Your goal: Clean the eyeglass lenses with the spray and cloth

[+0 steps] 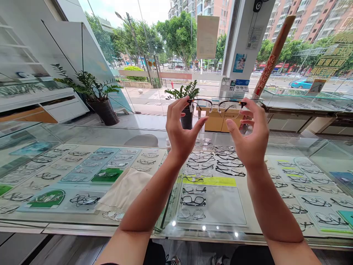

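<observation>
Raised above the glass counter, a pair of eyeglasses (215, 105) with dark upper rims faces me at about eye level. My left hand (180, 129) grips its left end near the hinge, fingers curled and thumb stretched below the lens. The right end is pinched by my right hand (251, 132), its thumb pointing up under the other lens. Both lenses are clear, and a small white tag seems to hang by the left one. Below my left forearm, a beige cloth (127, 189) lies rumpled on the counter.
The glass display counter (217, 233) spans the front, with many eyeglass frames (193, 200) laid in rows inside. Beyond it stand a potted plant (103, 106), a cardboard box (219, 123) and a grey rounded seat (142, 140). Another glass counter (303, 101) is at the right by the window.
</observation>
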Demonstrator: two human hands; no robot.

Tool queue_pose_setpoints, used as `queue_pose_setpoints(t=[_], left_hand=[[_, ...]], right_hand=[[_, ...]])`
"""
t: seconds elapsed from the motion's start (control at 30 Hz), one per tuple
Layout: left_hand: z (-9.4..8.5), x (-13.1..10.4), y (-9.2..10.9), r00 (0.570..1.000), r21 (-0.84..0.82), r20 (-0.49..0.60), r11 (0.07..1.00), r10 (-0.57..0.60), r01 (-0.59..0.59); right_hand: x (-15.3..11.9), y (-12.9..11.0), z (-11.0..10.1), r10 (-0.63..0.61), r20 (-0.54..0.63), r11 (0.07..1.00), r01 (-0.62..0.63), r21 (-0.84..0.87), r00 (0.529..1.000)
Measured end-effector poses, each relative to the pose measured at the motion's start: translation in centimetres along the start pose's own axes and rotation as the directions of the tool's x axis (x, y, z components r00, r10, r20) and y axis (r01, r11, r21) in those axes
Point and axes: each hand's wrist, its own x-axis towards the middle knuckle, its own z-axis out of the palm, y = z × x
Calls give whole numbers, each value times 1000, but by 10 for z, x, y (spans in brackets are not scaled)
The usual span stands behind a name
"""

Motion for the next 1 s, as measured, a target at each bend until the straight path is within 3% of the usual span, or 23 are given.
queue_pose_setpoints(t=[0.43,1.0], left_hand=[[3,-3,1,983,-102,97,981,-157,167],[-1,0,18,985,3,13,985,-174,174]], right_hand=[[1,-3,0,-46,-56,999,44,-26,997],[-1,-1,1,97,59,994,-99,46,994]])
